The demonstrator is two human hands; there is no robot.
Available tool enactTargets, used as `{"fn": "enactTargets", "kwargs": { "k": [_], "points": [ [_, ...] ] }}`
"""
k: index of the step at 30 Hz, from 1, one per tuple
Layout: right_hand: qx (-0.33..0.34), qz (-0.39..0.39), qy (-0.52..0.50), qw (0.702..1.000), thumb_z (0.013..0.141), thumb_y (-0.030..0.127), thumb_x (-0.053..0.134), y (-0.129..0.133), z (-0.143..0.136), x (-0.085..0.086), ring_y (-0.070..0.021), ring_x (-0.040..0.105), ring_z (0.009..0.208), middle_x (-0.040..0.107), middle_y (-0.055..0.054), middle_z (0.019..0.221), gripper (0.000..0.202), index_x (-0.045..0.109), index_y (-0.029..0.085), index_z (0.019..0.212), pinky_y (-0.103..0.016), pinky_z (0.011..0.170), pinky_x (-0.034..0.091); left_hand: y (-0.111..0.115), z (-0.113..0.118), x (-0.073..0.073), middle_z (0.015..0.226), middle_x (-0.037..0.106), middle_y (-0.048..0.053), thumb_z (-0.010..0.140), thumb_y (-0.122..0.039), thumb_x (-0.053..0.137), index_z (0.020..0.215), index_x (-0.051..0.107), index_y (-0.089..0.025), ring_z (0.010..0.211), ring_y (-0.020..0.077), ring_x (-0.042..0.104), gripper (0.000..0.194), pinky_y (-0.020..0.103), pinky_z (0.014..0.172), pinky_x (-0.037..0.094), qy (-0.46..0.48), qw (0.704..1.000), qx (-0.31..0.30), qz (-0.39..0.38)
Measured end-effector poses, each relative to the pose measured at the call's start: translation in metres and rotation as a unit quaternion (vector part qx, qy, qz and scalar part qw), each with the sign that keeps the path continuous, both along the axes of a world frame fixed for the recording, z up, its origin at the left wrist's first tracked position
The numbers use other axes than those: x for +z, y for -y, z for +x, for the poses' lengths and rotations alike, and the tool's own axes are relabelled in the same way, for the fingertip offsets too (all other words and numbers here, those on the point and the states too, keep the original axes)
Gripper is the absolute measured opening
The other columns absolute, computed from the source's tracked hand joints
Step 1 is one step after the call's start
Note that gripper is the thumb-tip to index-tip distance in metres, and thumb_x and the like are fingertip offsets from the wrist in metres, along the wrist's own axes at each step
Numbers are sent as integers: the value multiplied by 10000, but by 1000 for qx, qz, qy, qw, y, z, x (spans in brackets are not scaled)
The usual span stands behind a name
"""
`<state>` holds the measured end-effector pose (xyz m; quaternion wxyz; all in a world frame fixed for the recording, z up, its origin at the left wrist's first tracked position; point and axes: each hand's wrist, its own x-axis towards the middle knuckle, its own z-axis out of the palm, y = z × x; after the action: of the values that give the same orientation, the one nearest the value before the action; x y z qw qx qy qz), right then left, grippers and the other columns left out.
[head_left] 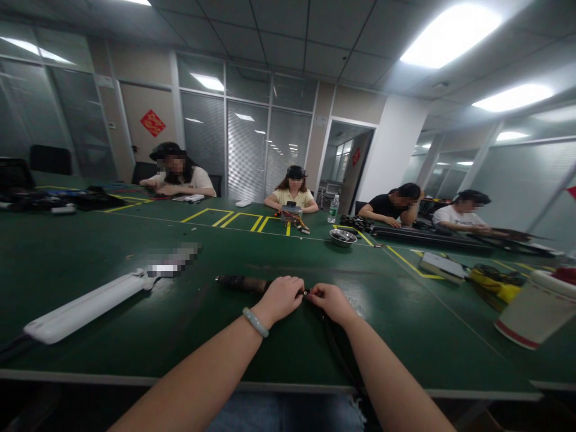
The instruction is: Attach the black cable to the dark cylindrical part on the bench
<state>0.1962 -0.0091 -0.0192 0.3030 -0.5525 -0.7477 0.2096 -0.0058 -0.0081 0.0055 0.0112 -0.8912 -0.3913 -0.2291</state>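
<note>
A dark brown-and-black cylindrical tool (245, 283) lies across the green table, its narrow metal tip pointing left. My left hand (284, 298), with a pale bangle on the wrist, is closed over the tool's right end, fingertips pinched together. Close beside it, my right hand (330, 300) pinches a thin black cable (332, 339), which runs down past the table's front edge. A small light spot shows between the two sets of fingertips; what it is I cannot make out.
A long white device (90, 306) with a cord lies at left. A metal bowl (343, 237) and bottle (333, 209) stand ahead. At right are a white bucket (537, 309), a flat grey box (443, 267) and yellow-black bundles (495, 285). Several people sit across the table.
</note>
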Motion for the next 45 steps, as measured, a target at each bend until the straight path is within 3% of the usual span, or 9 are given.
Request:
{"fn": "enactTargets", "kwargs": {
  "k": [29, 45],
  "points": [
    [-7, 29, 59, 998, 826, 344, 616, 6, -2, 10, -140, 576, 675, 685, 2, 754, 164, 717, 215, 820, -229, 619, 381, -3, 0, -1, 923, 640, 18, 871, -229, 559, 906, 603, -216, 880, 184, 588, 58, 314, 796, 425, 4, 1000, -7, -2],
    [4, 30, 61, 998, 826, 326, 617, 3, 0, 6, -134, 570, 678, 679, 6, 763, 151, 719, 218, 849, -217, 603, 380, -5, -1, -4, 921, 648, 29, 880, -228, 539, 924, 621, -211, 869, 181, 584, 94, 308, 797, 422, 7, 1000, -18, 1]
  ]
}}
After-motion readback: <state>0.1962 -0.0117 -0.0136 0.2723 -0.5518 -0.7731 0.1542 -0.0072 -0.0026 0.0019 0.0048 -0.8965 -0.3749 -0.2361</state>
